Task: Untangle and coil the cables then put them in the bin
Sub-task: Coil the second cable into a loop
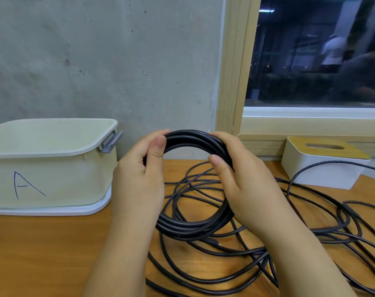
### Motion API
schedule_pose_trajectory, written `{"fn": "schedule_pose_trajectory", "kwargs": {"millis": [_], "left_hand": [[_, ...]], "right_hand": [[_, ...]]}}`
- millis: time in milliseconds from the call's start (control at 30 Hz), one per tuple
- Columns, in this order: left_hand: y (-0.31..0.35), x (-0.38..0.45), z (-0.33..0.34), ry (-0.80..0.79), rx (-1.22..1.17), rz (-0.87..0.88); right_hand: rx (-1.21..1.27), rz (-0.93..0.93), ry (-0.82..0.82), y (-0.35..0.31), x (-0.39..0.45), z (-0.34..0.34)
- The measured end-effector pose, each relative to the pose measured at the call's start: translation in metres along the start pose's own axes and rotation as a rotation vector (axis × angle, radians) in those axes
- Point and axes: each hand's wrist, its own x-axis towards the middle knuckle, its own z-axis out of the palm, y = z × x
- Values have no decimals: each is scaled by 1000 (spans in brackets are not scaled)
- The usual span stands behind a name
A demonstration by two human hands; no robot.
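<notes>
A coil of black cable (191,138) stands upright above the wooden table, held between both hands. My left hand (139,174) grips its left side, thumb across the front of the loops. My right hand (242,179) grips the right side, thumb curled over the strands. Below and to the right, loose tangled black cable (311,234) lies spread over the table. The pale bin (53,151), marked with a letter A, stands at the left against the wall; its inside is not visible.
A white tissue box with a wooden lid (323,161) sits at the right, with one cable strand running in front of it. The concrete wall (118,61) and a window frame (233,82) close the back. Bare wooden tabletop (43,254) lies in front of the bin.
</notes>
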Motion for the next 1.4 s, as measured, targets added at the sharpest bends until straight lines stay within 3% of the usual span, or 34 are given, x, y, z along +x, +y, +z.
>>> {"fn": "schedule_pose_trajectory", "kwargs": {"millis": [100, 367, 633, 1067, 1267, 1400], "left_hand": [[-2, 1, -1, -78, 60, -5], [-4, 2, -9, -315, 118, 175], [-5, 1, -8, -228, 68, 236], [2, -2, -6, 65, 15, 197], [10, -5, 4, 64, -132, 99], [10, -4, 6, -13, -127, 60]], "right_hand": [[-19, -2, -8, -1, 1, -2], [-127, -81, -152, -7, 1, -1], [-104, -102, -97, -6, 1, 0], [-11, -39, -73, 2, -2, -11], [-99, -127, 89, 1, 0, -4], [-131, -111, 109, 4, 1, -4]]}}
